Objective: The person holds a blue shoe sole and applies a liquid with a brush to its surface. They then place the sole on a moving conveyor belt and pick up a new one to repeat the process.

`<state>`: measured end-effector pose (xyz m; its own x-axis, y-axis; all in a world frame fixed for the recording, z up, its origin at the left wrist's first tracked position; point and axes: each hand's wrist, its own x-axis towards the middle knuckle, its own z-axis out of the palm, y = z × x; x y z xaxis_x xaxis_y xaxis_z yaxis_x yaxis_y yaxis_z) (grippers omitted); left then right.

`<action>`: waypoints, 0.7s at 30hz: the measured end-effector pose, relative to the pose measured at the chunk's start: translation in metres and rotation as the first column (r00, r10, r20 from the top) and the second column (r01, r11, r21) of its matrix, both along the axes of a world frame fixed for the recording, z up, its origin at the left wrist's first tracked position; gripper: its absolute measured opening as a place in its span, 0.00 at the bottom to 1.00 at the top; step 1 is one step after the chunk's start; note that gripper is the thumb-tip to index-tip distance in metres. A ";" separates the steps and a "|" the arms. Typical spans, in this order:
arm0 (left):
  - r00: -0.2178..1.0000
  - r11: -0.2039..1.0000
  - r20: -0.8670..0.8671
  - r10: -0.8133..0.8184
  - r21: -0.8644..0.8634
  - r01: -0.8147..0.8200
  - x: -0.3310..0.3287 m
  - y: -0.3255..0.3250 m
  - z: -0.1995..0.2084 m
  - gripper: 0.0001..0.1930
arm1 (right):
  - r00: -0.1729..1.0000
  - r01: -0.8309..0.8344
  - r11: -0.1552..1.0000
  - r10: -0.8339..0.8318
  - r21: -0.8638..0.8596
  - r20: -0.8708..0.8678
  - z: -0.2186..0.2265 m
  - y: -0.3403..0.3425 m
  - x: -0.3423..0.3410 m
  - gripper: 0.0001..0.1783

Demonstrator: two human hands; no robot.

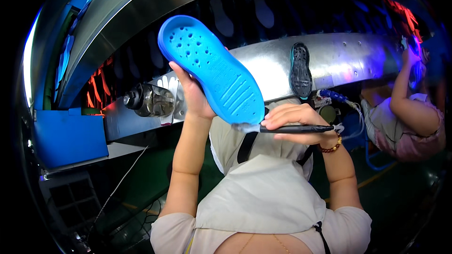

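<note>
Head view: the left hand (198, 96) is clamped on a bright blue shoe sole (214, 68), its thumb lying along the sole's left edge while the other fingers are mostly hidden behind. The right hand (299, 115) is closed on a slim black-handled brush (301, 129), which lies nearly level across it; the brush's pale, blurred bristles point left and overlap the sole's lower end, and the right fingertips are right by that same edge. The sole is raised in front of the person, tilted, with its wider end up and to the left; round holes dot that end, and straight grooves cross the lower half. A beaded bracelet (332, 145) circles the right wrist. Below the hands spreads a pale apron (259, 195). Beyond the hands curves a shiny metal ledge (263, 56), bearing a black sole with a teal rim (300, 70) to the right of the blue one. Left of the left hand, a clear bottle with a dark cap (155, 101) lies on the ledge, a white glove (166, 84) beside it. Farther back, dim soles (221, 16) line a dark channel, with red light at both sides. A blue box (70, 136) is at far left, and a co-worker (405, 122) sits at far right.
</note>
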<state>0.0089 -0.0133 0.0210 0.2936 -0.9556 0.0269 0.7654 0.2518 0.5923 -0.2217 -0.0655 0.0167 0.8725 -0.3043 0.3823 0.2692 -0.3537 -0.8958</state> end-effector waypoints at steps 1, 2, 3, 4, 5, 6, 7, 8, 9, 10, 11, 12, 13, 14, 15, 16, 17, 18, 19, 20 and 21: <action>1.000 1.000 0.001 0.000 0.005 0.000 0.001 0.001 0.002 0.43 | 1.000 0.000 1.000 0.000 0.005 0.001 -0.003 -0.001 -0.001 0.12; 0.999 0.999 0.003 -0.034 -0.019 0.034 0.002 0.002 0.004 0.43 | 0.997 -0.060 0.988 0.053 0.143 0.056 -0.008 -0.006 -0.002 0.12; 0.998 0.996 0.004 -0.069 -0.046 0.070 0.002 0.000 0.006 0.43 | 0.989 -0.123 0.954 0.095 0.272 0.115 -0.012 -0.009 -0.003 0.12; 0.997 0.996 0.004 -0.072 -0.045 0.072 0.001 -0.001 0.010 0.43 | 0.989 -0.082 0.902 0.019 0.423 0.150 -0.016 -0.007 -0.002 0.12; 0.998 0.996 -0.008 -0.063 -0.063 0.062 0.000 -0.003 0.014 0.42 | 0.990 -0.028 0.826 -0.053 0.563 0.128 -0.016 -0.004 -0.002 0.11; 0.998 0.995 -0.020 -0.051 -0.082 0.049 -0.002 -0.005 0.019 0.41 | 0.989 -0.014 0.780 -0.081 0.625 0.124 -0.018 -0.003 0.000 0.11; 0.999 0.995 -0.020 -0.049 -0.082 0.047 -0.006 -0.005 0.024 0.41 | 0.987 -0.001 0.730 -0.108 0.683 0.117 -0.020 -0.001 0.001 0.11; 0.995 1.000 -0.095 -0.020 -0.021 0.018 -0.012 -0.004 0.030 0.40 | 0.981 0.002 0.708 -0.139 0.706 0.136 -0.019 0.001 0.003 0.11; 0.986 0.999 -0.165 0.013 0.042 -0.006 -0.017 -0.001 0.032 0.40 | 0.981 0.000 0.708 -0.138 0.706 0.139 -0.014 0.005 0.008 0.11; 0.987 0.975 -0.070 -0.143 -0.181 0.128 -0.022 0.007 0.025 0.38 | 0.964 -0.023 0.571 -0.204 0.820 0.169 -0.006 0.012 0.013 0.11; 0.996 0.979 -0.076 -0.050 -0.199 0.034 -0.038 0.014 0.017 0.37 | 0.944 -0.058 0.417 -0.273 0.907 0.186 -0.001 0.017 0.018 0.11; 0.990 0.978 -0.129 -0.059 -0.205 0.032 -0.056 0.016 0.015 0.36 | 0.934 -0.093 0.382 -0.287 0.919 0.214 -0.001 0.021 0.021 0.10; 0.981 0.977 -0.182 -0.069 -0.211 0.030 -0.064 0.017 0.014 0.35 | 0.934 -0.096 0.380 -0.285 0.920 0.215 0.000 0.024 0.021 0.10; 0.992 0.986 -0.079 -0.103 -0.139 0.091 -0.058 0.016 0.011 0.36 | 0.955 0.062 0.592 -0.270 0.804 0.125 0.004 0.027 0.021 0.11; 0.990 0.988 0.021 -0.143 -0.060 0.144 -0.050 0.013 0.006 0.36 | 0.960 0.200 0.762 -0.277 0.616 0.031 0.008 0.031 0.019 0.11; 0.981 0.982 0.072 -0.178 -0.055 0.182 -0.043 0.011 0.002 0.36 | 0.956 0.176 0.802 -0.276 0.570 0.093 0.012 0.035 0.021 0.13; 0.982 0.982 0.074 -0.176 -0.054 0.180 -0.042 0.013 -0.001 0.36 | 0.963 0.195 0.930 -0.241 0.312 0.118 0.010 0.028 0.018 0.13; 0.988 0.988 -0.009 -0.155 -0.032 0.154 -0.042 0.012 0.001 0.36 | 0.971 0.115 0.930 -0.180 0.350 0.160 0.010 0.020 0.016 0.12; 0.987 0.991 -0.091 -0.131 -0.008 0.131 -0.042 0.012 0.001 0.36 | 0.971 0.033 0.923 -0.120 0.384 0.205 0.014 0.015 0.014 0.11; 0.968 0.981 -0.175 -0.182 -0.095 0.167 -0.037 0.011 -0.003 0.36 | 0.970 0.083 0.857 -0.187 0.509 0.156 0.019 0.012 0.012 0.11; 0.967 0.981 -0.174 -0.184 -0.097 0.169 -0.035 0.011 -0.002 0.36 | 0.957 0.221 0.897 -0.276 0.384 0.095 0.018 0.005 0.012 0.11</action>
